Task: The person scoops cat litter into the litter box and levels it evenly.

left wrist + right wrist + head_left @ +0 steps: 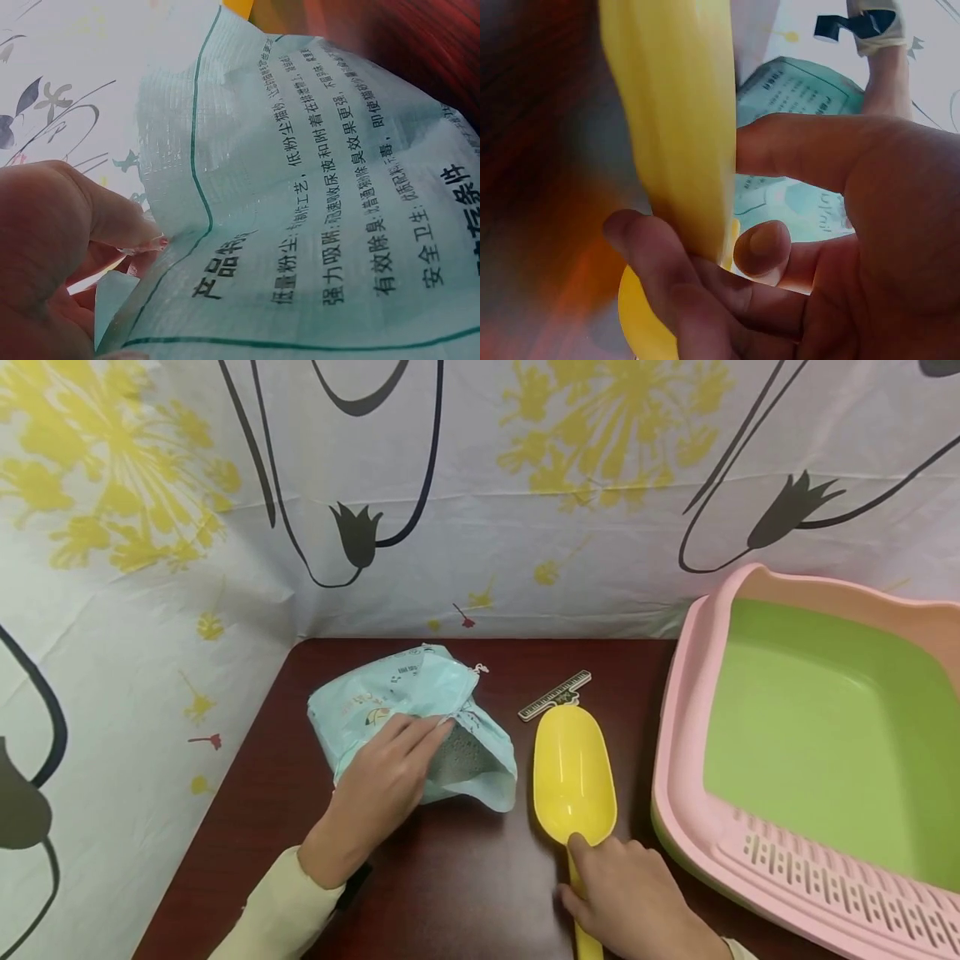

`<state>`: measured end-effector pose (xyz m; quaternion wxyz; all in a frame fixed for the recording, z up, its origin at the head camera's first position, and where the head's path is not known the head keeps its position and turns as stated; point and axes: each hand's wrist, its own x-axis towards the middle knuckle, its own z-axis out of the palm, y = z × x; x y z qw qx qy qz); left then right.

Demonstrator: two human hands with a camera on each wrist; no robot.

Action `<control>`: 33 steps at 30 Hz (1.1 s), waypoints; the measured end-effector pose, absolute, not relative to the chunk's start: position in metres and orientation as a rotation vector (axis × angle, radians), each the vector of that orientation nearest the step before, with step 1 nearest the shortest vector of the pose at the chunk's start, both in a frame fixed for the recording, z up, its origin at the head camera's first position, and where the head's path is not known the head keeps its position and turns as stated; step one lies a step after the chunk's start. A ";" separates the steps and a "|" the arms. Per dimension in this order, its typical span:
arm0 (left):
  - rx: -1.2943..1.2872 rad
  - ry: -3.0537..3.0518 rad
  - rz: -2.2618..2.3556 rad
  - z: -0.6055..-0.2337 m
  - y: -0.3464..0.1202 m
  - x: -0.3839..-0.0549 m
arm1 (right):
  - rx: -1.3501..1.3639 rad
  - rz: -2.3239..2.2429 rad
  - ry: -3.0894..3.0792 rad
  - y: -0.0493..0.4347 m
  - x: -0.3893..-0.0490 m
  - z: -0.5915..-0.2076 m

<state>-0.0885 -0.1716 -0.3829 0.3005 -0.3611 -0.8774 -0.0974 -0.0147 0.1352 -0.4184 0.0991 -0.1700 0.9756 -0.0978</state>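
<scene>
A light blue printed bag of cat litter [401, 681] lies on its side, its mouth turned toward the scoop and grey granules [459, 756] showing inside. My left hand [382, 777] pinches the upper edge of that mouth. Close up in the left wrist view, the thumb and fingers hold the crinkled film of the bag [315, 202]. To the right of the bag lies a yellow scoop [573, 768], its hollow side up. My right hand [626, 889] grips its handle just below the bowl; the right wrist view shows fingers curled about the handle [686, 127].
A pink-rimmed litter box [678, 760] with a green inside fills the right of the dark red table [465, 877]. Beyond the scoop's tip lies a small clip with a ruler-like bar [555, 695]. Patterned cloth [480, 468] hangs behind and at the left.
</scene>
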 end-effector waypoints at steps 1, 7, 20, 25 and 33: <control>-0.960 -2.328 -0.260 -0.383 -0.171 -0.089 | -0.504 -0.301 2.898 0.136 -0.015 -0.418; -0.954 -2.339 -0.249 -0.382 -0.166 -0.090 | -0.642 -0.418 3.131 0.147 -0.017 -0.410; -0.946 -2.357 -0.282 -0.383 -0.164 -0.089 | -0.728 -0.693 3.358 0.168 -0.023 -0.384; -0.947 -2.370 -0.304 -0.385 -0.166 -0.089 | -0.716 -0.786 3.360 0.177 -0.024 -0.370; -0.954 -2.357 -0.328 -0.386 -0.166 -0.090 | -0.772 -0.856 3.374 0.195 -0.023 -0.354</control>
